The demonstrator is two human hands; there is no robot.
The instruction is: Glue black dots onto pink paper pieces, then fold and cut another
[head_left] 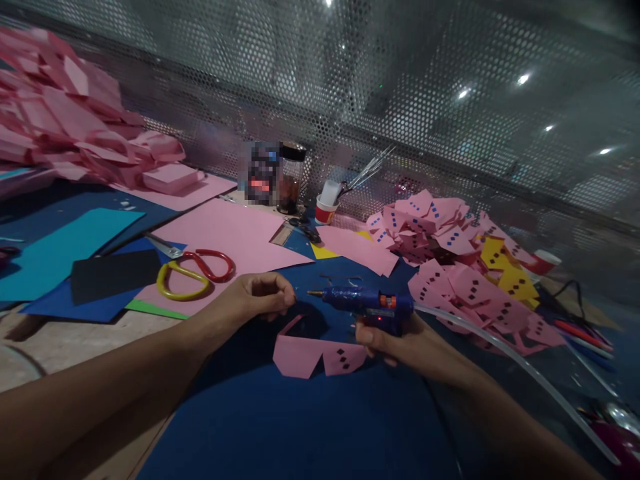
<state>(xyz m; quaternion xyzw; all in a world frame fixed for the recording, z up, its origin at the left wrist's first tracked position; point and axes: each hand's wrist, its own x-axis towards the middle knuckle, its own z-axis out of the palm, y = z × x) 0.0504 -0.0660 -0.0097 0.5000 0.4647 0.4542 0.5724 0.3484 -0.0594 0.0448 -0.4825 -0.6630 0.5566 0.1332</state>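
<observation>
My right hand [400, 343] is wrapped round the handle of a blue hot glue gun [345, 297], whose nozzle points left. A long clear glue stick [505, 343] trails from its back. Just off the nozzle tip, my left hand [267, 297] is closed in a pinch; whatever lies between the fingertips is too small to make out. Below both hands, a pair of pink paper glasses [297, 357] rests on the dark blue sheet [300, 427]. Several black diamonds show on its right half, and the left half is plain.
Scissors with red and yellow handles [183, 287] lie left on coloured sheets. Pink paper pieces are heaped at the far left [65, 113]; diamond-marked ones [450, 227] pile up on the right. A paper cup [326, 212] and a jar [290, 180] stand by the perforated metal panel [400, 87].
</observation>
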